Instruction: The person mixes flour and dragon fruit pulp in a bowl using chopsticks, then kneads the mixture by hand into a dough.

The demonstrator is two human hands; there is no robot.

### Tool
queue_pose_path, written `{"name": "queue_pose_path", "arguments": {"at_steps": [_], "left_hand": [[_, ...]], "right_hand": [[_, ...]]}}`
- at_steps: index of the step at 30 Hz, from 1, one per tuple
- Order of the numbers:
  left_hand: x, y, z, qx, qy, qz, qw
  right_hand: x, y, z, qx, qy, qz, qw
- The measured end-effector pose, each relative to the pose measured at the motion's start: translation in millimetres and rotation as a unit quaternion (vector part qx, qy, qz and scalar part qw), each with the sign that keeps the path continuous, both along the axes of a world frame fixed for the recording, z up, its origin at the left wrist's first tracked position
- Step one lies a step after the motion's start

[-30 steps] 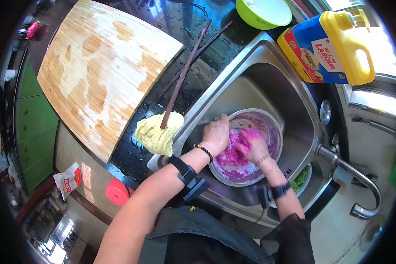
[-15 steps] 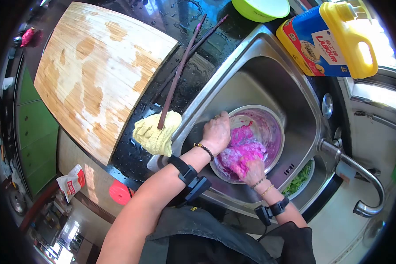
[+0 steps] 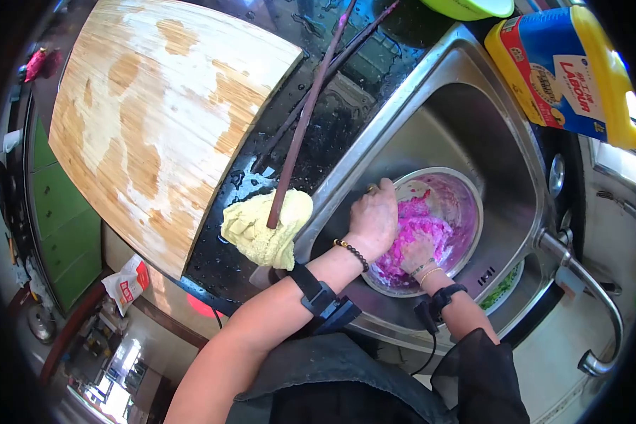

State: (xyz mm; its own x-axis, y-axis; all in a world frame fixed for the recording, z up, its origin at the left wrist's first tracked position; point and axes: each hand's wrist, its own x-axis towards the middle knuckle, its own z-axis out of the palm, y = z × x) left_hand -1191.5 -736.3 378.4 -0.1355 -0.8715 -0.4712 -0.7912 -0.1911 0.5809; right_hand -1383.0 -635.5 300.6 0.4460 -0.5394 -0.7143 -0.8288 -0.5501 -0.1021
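A round metal bowl [image 3: 479, 225] sits in the sink basin, its inner wall smeared purple. Inside lies a crumbly, wet-looking pink-purple dough [image 3: 413, 207] with paler floury patches. My left hand [image 3: 374, 220] is closed at the bowl's left rim, thumb side up; its fingertips are partly hidden. Down in the bowl, my right hand [image 3: 418, 256] presses into the dough, its fingers bent and coated in pink, with the tips buried. To the left, on the dark counter, lies a yellow cloth [image 3: 261, 225], with a dark stick [image 3: 307, 113] resting across it.
A large wet wooden board [image 3: 162, 106] lies on the left. The steel sink [image 3: 431, 127] has a curved tap [image 3: 608, 311] at right and greens [image 3: 503, 290] in its smaller basin. A yellow detergent jug [image 3: 565, 78] and green bowl [image 3: 473, 6] stand behind.
My right hand has moved up and deeper into the middle of the bowl, pressing the dough. My left hand stays at the rim. The whole view has shifted slightly.
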Motion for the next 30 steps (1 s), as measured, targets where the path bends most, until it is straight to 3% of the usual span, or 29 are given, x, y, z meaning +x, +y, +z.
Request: {"name": "queue_pose_path", "arguments": {"at_steps": [2, 11, 13, 14, 16, 17, 19, 22, 25, 30], "left_hand": [[0, 0, -1, 0.001, -0.002, -0.001, 1.0], [0, 0, -3, -0.008, -0.006, -0.003, 1.0], [0, 4, -4, -0.014, -0.005, -0.002, 1.0], [0, 3, -5, -0.026, -0.001, 0.0, 1.0], [0, 2, -6, -0.045, 0.005, -0.003, 0.999], [1, 3, -6, -0.045, 0.0, -0.006, 0.999], [0, 3, -8, -0.035, -0.003, -0.009, 0.999], [1, 0, -3, -0.038, -0.015, -0.021, 0.999], [1, -1, -3, -0.041, -0.005, -0.024, 0.999], [1, 1, -7, -0.05, -0.007, -0.044, 0.998]], "right_hand": [[1, -2, -7, -0.139, -0.061, -0.032, 0.988], [21, -63, -21, -0.121, -0.061, -0.109, 0.985], [35, -82, -8, -0.008, -0.003, -0.183, 0.983], [36, -84, -7, -0.016, -0.005, -0.182, 0.983], [35, -78, -18, -0.073, -0.02, -0.196, 0.978], [33, -70, -25, -0.198, -0.122, -0.177, 0.956], [37, -70, -8, -0.2, -0.139, -0.159, 0.957], [45, -70, 10, -0.152, -0.172, -0.161, 0.96], [55, -76, 18, 0.014, -0.074, -0.162, 0.984], [69, -74, 37, 0.084, -0.035, -0.156, 0.984]]}}
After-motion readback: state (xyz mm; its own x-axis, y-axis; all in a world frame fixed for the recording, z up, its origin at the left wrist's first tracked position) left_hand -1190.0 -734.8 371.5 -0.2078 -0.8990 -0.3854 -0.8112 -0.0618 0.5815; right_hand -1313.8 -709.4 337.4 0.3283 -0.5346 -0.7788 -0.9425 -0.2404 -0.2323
